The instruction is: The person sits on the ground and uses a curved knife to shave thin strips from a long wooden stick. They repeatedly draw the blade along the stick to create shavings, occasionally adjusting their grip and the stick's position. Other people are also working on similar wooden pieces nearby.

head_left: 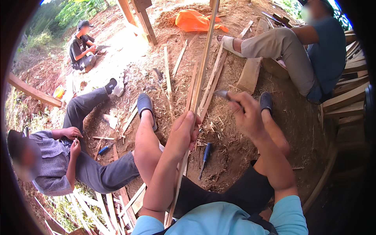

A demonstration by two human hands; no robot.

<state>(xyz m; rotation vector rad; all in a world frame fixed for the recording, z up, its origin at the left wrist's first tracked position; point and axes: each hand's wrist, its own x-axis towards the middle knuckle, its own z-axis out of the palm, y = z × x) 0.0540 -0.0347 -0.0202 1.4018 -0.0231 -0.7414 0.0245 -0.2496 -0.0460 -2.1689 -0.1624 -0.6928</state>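
My left hand is closed around a long, thin wooden strip. The strip runs from between my legs up past the top edge of the view. To its right, my right hand is closed on a knife whose short metal blade points left toward the strip. The blade stays apart from the wood, and its handle is hidden in my fingers. Below my hands, a blue-handled tool with a thin dark shaft lies on the dirt.
Wooden strips and shavings litter the ground. A person sits close at left beside another blue-handled tool. Another person sits at right near a wooden block and stacked boards. Farther back are a seated person and an orange sheet.
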